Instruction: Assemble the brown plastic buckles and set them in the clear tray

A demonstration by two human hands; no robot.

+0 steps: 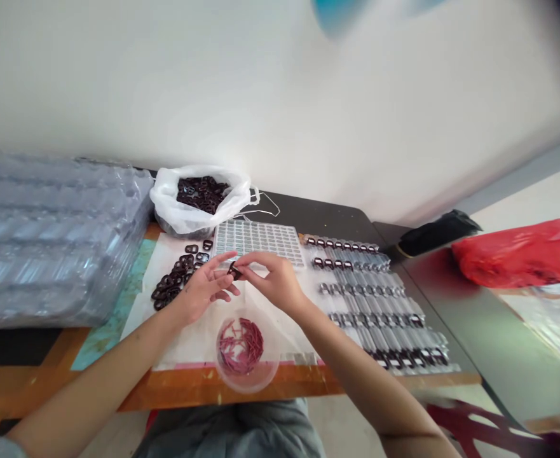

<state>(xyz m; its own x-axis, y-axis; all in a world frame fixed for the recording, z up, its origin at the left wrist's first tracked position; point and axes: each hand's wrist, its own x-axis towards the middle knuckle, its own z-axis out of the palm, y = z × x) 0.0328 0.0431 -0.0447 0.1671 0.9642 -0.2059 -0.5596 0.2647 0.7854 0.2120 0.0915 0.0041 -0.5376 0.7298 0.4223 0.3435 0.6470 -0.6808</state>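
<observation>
A small dark brown, buckle-like piece with an opening [234,271] is held up over the middle of the work surface. My right hand [273,280] pinches it between thumb and index finger. My left hand [208,286] is beside it with fingers stretched and spread, the fingertips close to the piece; whether they touch it I cannot tell. Left of my left hand lies a pile of similar dark pieces [172,283]. Below my hands stands a round translucent tub [271,366] containing thin reddish-pink strips [246,346].
Behind are a white plastic bag [165,203] of dark pieces and a white gridded tray [260,238]. Clear ridged trays [370,299] carrying dark pieces stand at right. Wrapped clear plastic trays [55,248] stack up at left. A red bag [522,254] lies far right.
</observation>
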